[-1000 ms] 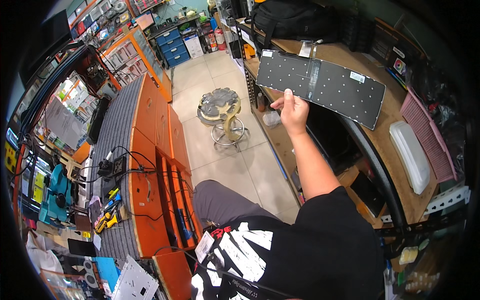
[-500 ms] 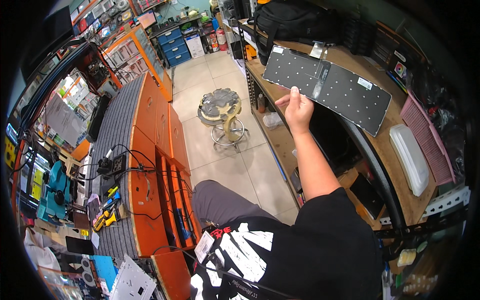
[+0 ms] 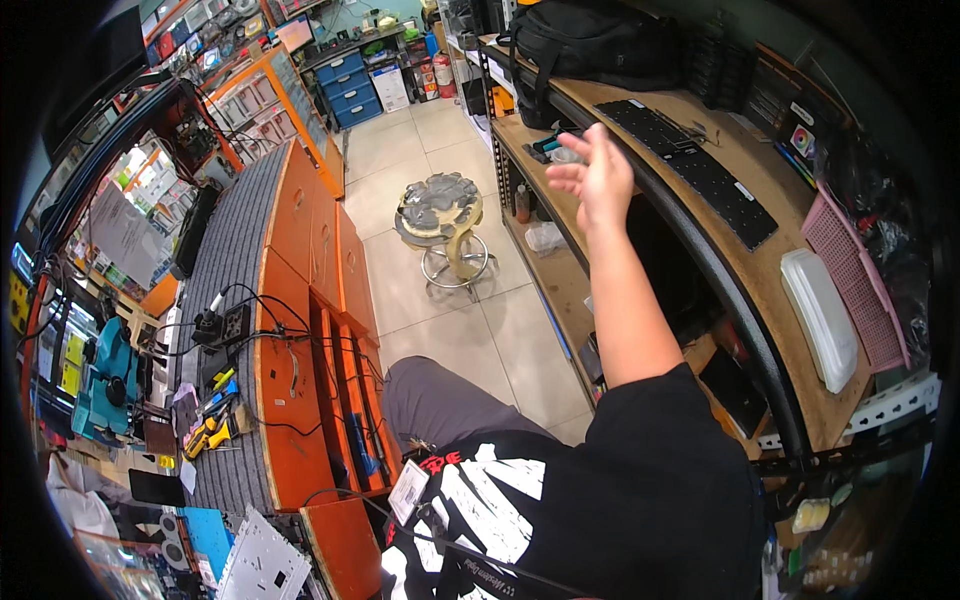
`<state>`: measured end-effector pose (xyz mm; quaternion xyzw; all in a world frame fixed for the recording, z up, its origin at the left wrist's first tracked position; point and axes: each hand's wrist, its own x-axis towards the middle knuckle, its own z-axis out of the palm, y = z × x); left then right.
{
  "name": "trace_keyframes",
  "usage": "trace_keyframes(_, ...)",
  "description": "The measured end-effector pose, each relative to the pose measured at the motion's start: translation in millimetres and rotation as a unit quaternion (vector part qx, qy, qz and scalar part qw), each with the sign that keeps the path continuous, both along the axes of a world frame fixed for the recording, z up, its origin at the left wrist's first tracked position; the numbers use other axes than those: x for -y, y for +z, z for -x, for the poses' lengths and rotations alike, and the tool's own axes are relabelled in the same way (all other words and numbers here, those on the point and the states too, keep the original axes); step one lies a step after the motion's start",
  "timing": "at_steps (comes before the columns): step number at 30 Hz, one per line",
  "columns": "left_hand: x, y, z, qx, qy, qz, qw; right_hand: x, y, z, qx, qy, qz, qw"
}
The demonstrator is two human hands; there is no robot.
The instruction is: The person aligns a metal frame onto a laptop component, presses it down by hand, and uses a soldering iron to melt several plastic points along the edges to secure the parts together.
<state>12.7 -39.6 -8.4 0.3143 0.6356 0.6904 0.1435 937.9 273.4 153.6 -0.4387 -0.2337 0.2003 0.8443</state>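
Note:
My right hand (image 3: 603, 185) is raised over the near edge of the wooden workbench (image 3: 800, 290), fingers spread and nothing in it. Just beyond it, a black laptop keyboard (image 3: 735, 200) lies underside up on the bench, showing rows of small pale dots and a white label. A thin flat ribbon and small metal piece (image 3: 690, 130) show at its middle. My left hand is out of the picture.
Behind the keyboard sits a black bag (image 3: 600, 50). A white plastic case (image 3: 818, 320) and a pink basket (image 3: 850, 270) stand at the right. A round stool (image 3: 440, 215) stands in the aisle. Orange drawers (image 3: 290, 220) line the left, with screwdrivers (image 3: 210, 432) on the ribbed top.
The keyboard has gone from my right hand to the bench, where it lies flat. My hand has let go, opened its fingers and risen slightly.

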Motion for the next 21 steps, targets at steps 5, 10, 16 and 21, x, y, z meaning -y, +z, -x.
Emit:
trace_keyframes(5,-14,25,-55,0.191,0.013,-0.052,0.980,-19,-49,84,0.041,0.173,0.047,0.983)
trace_keyframes(10,-26,40,-58,0.282,0.030,-0.072,0.956,-42,-104,205,0.058,0.402,0.095,0.909)
trace_keyframes(16,-22,66,-76,0.347,0.021,-0.091,0.933,-28,-127,303,0.127,0.588,0.145,0.785)
trace_keyframes(21,-21,63,-113,0.318,-0.056,-0.096,0.942,-48,-131,342,0.133,0.672,0.119,0.719)
